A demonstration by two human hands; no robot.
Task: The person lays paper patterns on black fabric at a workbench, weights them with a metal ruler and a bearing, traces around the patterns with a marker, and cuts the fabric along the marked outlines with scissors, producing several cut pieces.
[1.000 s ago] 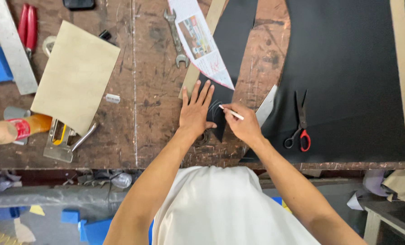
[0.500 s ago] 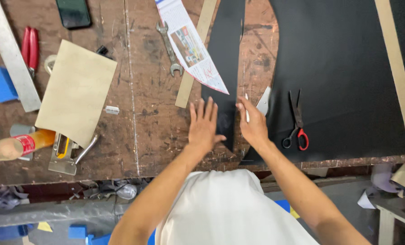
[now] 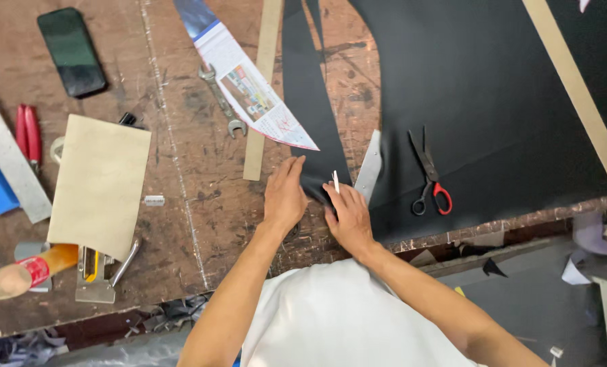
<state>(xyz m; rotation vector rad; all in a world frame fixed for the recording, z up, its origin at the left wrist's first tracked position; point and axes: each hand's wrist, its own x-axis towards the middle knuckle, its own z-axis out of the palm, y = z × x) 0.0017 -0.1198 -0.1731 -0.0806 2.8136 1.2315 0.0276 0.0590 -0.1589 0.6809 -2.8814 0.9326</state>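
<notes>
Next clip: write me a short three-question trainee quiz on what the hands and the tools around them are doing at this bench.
1. True or false: the left hand lies flat on the narrow black strip.
2. What does the right hand hold? A) the scissors B) a thin white marking stick C) the wrench
3. Fill in: the scissors with one red handle loop lie on the large ____ sheet.

Key
1. True: its fingers press the strip's lower end against the wooden bench.
2. B: the white marking stick points up from the fingers; the wrench lies untouched further up the bench.
3. black
</notes>
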